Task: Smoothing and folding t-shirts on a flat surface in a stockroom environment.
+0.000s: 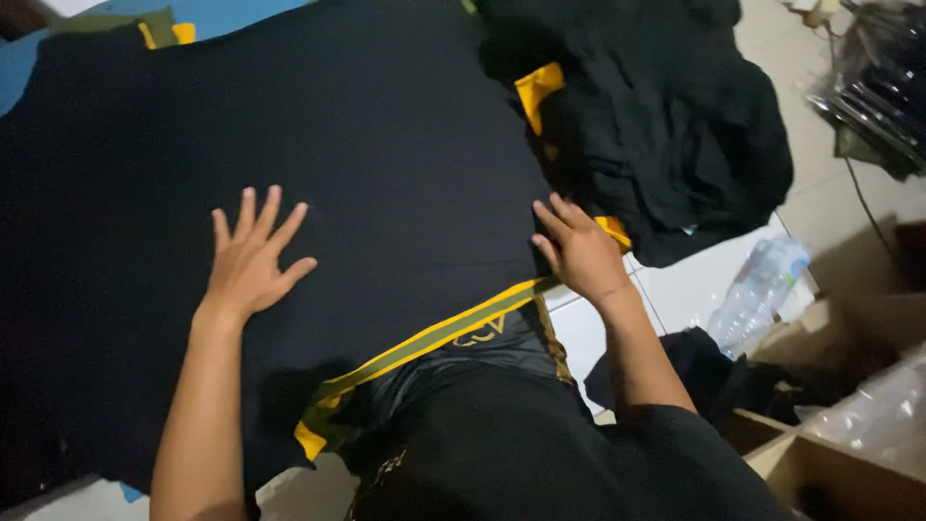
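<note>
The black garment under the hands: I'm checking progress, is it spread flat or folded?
Spread flat. The black garment covers most of the surface, with the left hand pressed open on it and the right hand at its edge.

A plain black garment [318, 145] fills the left and centre of the frame, edged along its lower hem by a yellow and olive-green striped band [424, 342]. At the upper right lies a heap of black clothes [675, 116] with a patch of yellow trim [537, 92] showing, and a sliver of blue surface [19, 72] appears at the upper left. Toward the lower right sit white floor tiles [690, 280], a clear plastic bottle [757, 289] and a tan cardboard box [849, 482].
</note>
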